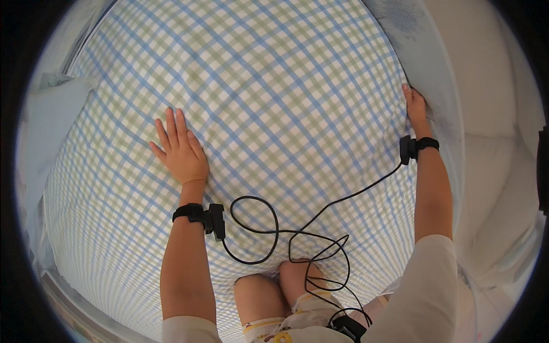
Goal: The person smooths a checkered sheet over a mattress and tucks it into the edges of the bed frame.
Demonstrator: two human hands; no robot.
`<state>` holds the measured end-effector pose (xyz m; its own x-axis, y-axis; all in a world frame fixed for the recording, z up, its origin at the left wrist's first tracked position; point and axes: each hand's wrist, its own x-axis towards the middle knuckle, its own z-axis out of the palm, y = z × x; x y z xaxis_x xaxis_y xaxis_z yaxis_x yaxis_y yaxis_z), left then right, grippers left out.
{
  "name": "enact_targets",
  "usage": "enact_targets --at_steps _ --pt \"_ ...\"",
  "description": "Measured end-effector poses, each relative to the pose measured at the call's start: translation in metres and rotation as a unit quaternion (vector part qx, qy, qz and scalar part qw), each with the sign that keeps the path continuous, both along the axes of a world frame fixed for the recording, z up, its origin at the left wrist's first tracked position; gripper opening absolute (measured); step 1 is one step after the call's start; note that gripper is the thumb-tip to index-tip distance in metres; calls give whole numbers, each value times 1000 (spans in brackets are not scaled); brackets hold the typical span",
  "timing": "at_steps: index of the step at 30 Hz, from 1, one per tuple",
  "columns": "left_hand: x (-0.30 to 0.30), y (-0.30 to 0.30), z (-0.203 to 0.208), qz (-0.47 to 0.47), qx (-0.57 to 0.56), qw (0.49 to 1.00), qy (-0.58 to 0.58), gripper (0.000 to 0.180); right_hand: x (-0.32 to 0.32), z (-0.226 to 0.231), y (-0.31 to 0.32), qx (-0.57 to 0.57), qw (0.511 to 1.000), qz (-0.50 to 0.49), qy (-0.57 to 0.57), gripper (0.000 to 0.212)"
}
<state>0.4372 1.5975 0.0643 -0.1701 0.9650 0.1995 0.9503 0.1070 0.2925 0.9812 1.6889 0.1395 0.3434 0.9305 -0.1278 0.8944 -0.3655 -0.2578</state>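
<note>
A bed sheet (pixel 274 108) in blue, green and white checks covers the mattress in front of me. My left hand (pixel 186 154) lies flat on it, left of the middle, fingers spread and nothing held. At the right edge of the mattress, my right hand (pixel 416 106) grips the sheet's border. Its thumb rests along the top, while the other fingers are bent and partly hidden at the side. Creases run through the cloth near both hands.
Black wrist devices (pixel 214 221) are strapped to both wrists, joined by a looped black cable (pixel 277 228) lying across the sheet and my lap. My bare knees (pixel 260 291) press on the near edge. A pale bed border (pixel 443 74) curves along the right; light-blue fabric (pixel 54 114) hangs at left.
</note>
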Motion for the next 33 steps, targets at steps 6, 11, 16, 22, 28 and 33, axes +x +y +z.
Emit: enact_targets --at_steps 6,11,16,22,28,33 --pt "-4 -1 3 -1 -7 1000 7 44 -62 -15 -35 146 970 17 -193 40" --pt "-3 -1 3 -3 -5 1000 0 44 -69 -19 -41 112 932 219 -266 46" --pt "-3 -2 0 -1 -2 1000 7 44 -50 -15 -19 110 975 173 -81 47" --pt "-5 -5 1 5 -1 1000 10 45 -114 -8 -80 60 958 228 -162 48" --pt "0 2 6 19 -46 997 51 48 -56 -45 -55 91 958 139 -232 49" --pt "-1 4 25 1 -103 994 49 49 -58 -63 -58 130 942 141 -277 49"
